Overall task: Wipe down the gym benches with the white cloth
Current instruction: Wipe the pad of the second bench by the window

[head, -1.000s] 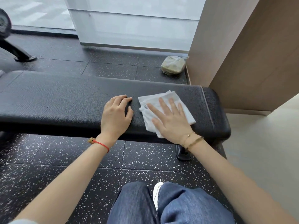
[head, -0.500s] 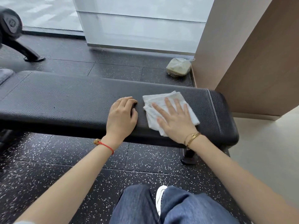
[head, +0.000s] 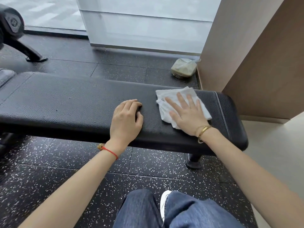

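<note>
With the right hand (head: 189, 116) pressing flat, spread fingers on the folded white cloth (head: 174, 102) at right of centre, near the black bench pad's (head: 65, 102) end, the unpinched cloth could bunch or slide free, while the left hand (head: 125, 120) rests loosely curled, holding nothing.

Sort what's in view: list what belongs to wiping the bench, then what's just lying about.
Part of the job: white cloth, black bench, right hand pressing the cloth flat, left hand resting on the bench.

Lying about: plastic bag on the floor by the wall, dumbbell at far left.
</note>
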{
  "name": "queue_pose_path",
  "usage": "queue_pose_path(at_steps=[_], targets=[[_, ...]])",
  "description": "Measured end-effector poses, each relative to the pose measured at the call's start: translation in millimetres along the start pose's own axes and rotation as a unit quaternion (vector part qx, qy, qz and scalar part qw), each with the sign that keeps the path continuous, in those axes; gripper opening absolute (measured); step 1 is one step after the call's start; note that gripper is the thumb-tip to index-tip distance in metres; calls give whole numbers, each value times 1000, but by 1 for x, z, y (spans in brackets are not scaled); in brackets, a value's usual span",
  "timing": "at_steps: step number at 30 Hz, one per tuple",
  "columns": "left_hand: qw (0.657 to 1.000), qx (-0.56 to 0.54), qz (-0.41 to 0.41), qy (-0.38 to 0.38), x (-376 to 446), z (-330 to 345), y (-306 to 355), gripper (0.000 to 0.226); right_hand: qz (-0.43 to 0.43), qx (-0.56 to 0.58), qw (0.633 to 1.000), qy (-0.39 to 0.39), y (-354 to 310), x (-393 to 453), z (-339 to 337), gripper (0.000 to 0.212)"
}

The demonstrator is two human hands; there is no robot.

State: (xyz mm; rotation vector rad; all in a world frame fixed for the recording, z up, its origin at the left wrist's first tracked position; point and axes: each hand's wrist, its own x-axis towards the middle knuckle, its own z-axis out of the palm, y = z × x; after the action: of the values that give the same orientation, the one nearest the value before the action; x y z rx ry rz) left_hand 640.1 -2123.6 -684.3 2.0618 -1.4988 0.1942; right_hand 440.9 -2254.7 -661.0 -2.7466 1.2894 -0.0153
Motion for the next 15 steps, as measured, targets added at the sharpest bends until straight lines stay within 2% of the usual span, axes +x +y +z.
queue_pose_path(at_steps=[3,5,7,11,13,15], targets=[[1000,2,0,5,0,0,2,28,125,15,991,-36,32,25,-14,52],[1000,7,-5,3,1,0,3,30,165,20,985,-37,20,46,-19,54],[1000,8,-8,-1,1,0,4,32,125,11,992,-29,-12,52,-14,54],[1000,14,1,-7,1,-2,2,35,-22,3,1000,-3,-45,16,5,53],[1000,11,6,-10,1,-2,1,35,-35,6,999,-3,-21,-3,7,52],[1000,9,6,-11,0,-2,0,34,17,-10,1000,-6,18,-9,2,53]])
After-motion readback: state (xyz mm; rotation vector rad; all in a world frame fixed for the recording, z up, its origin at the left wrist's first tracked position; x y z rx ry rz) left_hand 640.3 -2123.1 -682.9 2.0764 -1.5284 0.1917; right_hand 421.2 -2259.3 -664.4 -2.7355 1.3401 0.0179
